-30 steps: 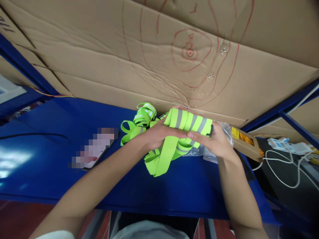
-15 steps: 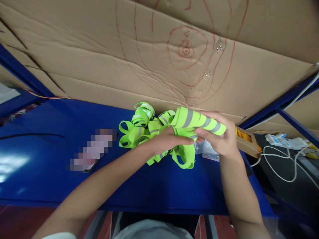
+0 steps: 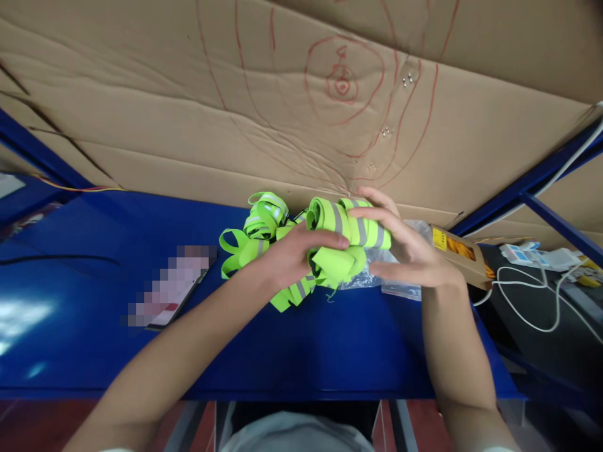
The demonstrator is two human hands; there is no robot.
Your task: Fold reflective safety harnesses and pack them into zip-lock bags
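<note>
The left grip (image 3: 294, 250) is clasped round a rolled lime band with grey stripes (image 3: 338, 216); the right grip (image 3: 417, 254) stands with fingers parted at the roll's right end, contact hard to judge; more lime bands (image 3: 266, 216) lie around the left grip on the blue worktop (image 3: 282, 358); clear bags (image 3: 402, 290) show beneath the right.

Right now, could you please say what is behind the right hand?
Clear plastic packaging and the cardboard sheet show past the right hand; what it covers cannot be seen.
</note>
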